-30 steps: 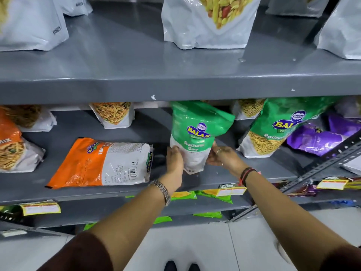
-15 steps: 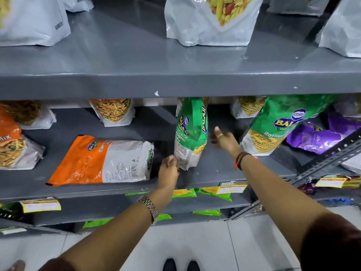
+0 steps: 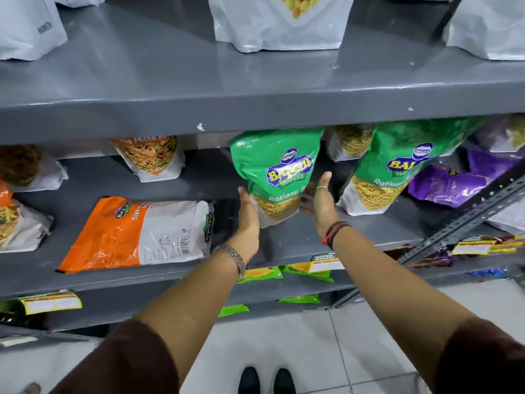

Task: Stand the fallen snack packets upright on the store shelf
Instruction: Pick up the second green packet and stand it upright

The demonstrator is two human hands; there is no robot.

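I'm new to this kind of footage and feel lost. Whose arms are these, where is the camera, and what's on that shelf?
The camera sits on a person's head and looks down, so the arms are their own. Their left hand and right hand, both open, press flat on either side of a green snack packet, steadying it upright on the grey middle shelf. To its left, an orange packet lies flat, not yet stood up. To its right, another green packet leans. White pouches stand on the shelf above.

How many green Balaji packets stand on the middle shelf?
2: one green packet between the left hand and right hand, another leaning to its right. More may hide behind.
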